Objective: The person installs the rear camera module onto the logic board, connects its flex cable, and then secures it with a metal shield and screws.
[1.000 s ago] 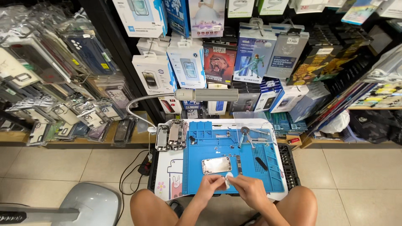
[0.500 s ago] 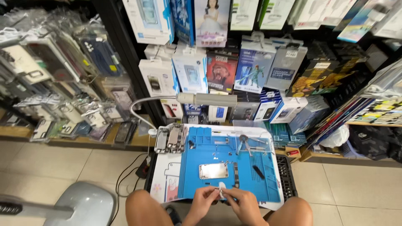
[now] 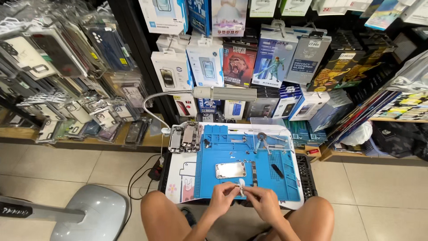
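White adhesive tab (image 3: 241,183) sits pinched between the fingers of both the left hand (image 3: 222,197) and right hand (image 3: 263,199); just beyond them, the opened phone (image 3: 230,170) lies unassembled on the blue mat (image 3: 285,187).

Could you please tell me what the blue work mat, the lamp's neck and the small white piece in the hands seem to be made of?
Blue work mat: probably silicone or rubber, matte, with moulded compartments. Lamp's neck: looks like flexible metal, silvery and curved. Small white piece, pinched by left hand and right hand: glossy, perhaps plastic or film; too small to tell.
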